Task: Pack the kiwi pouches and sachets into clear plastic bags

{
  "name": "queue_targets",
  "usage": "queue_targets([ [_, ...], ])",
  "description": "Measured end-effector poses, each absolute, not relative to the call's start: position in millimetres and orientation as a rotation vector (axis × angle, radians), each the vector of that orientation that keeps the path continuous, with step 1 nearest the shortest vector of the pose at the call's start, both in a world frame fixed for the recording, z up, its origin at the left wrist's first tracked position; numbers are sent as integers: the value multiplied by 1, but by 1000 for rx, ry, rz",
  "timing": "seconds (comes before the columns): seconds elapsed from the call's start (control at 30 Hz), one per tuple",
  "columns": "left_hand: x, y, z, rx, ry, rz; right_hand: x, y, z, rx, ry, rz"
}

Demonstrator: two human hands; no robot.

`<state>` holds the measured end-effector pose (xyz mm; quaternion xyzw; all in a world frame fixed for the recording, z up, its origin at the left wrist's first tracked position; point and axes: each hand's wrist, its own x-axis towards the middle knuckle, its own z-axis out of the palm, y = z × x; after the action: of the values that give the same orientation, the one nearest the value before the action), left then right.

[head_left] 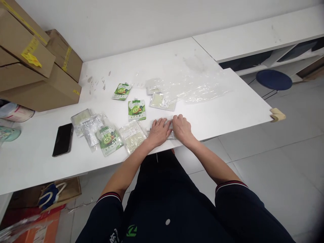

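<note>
At the table's front edge my left hand (160,131) lies flat with fingers spread on a clear plastic-wrapped packet (172,135). Curled fingers of my right hand (181,129) pinch the packet's right side; most of it is hidden under both hands. Just left lies a plastic-wrapped pale green pouch (133,136). Behind my hands is a green pouch with a kiwi picture (137,110), and a second kiwi pouch (122,91) lies farther back. A pale pouch with a white label (162,102) rests beyond my left hand, partly beside another silvery pouch (153,86).
Crumpled clear plastic film (199,86) spreads over the back right of the white table (222,111). Left of me lie a wrapped kiwi pouch (109,140), silvery packets (92,130) and a black phone (63,139). Cardboard boxes (37,81) stack at far left; a blue stool (274,80) stands right.
</note>
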<state>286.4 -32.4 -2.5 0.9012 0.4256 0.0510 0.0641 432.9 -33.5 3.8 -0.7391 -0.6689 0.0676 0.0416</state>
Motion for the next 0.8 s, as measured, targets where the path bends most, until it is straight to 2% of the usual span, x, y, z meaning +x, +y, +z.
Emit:
queue_targets([
  [0.13, 280, -28, -3, 2813, 1219, 149, 441, -39, -3, -2169, -2046, 49],
  [0.3, 274, -23, 2, 2822, 1120, 85, 467, -24, 9, -2122, -1990, 207],
  [0.5, 271, -18, 11, 2782, 1078, 49, 484, 50, 28, -1986, -2135, -200],
  [0.6, 271, -20, 14, 2746, 1096, 65, 484, 80, 25, -1928, -2321, -234],
  [0.7, 270, -21, 17, 2612, 1095, 279, 488, 91, 25, -1912, -2282, -246],
  [0.8, 272, -16, 25, 2151, 1158, 699, 495, 79, 31, -1809, -2105, -277],
])
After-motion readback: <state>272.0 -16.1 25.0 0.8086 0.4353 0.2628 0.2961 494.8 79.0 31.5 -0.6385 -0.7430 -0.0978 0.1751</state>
